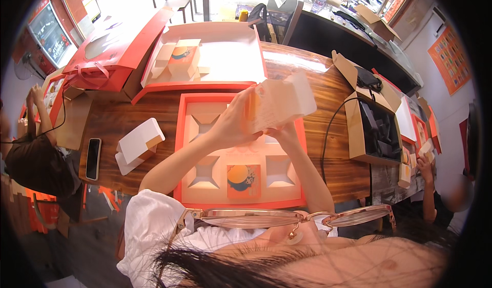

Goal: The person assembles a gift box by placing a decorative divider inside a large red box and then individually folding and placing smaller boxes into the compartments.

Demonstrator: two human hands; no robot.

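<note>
Above the large red gift box (177, 145), both hands hold one small open carton (275, 103) with its pale end flaps sticking out to the right. My left hand (235, 121) wraps around its orange printed side. My right hand (283, 131) grips its lower right part, the fingertips partly hidden. The gift box has a cream insert with square recesses. A closed small printed box (243, 181) sits in its front middle recess. My forearms and the carton hide part of the insert.
A white-sided small carton (140, 142) and a phone (93, 159) lie left. Behind stands a large open box tray (226, 57) with small cartons, beside a red carrier bag (115, 46). A cardboard box (355, 134) with a black cable is right. Other people work at both sides.
</note>
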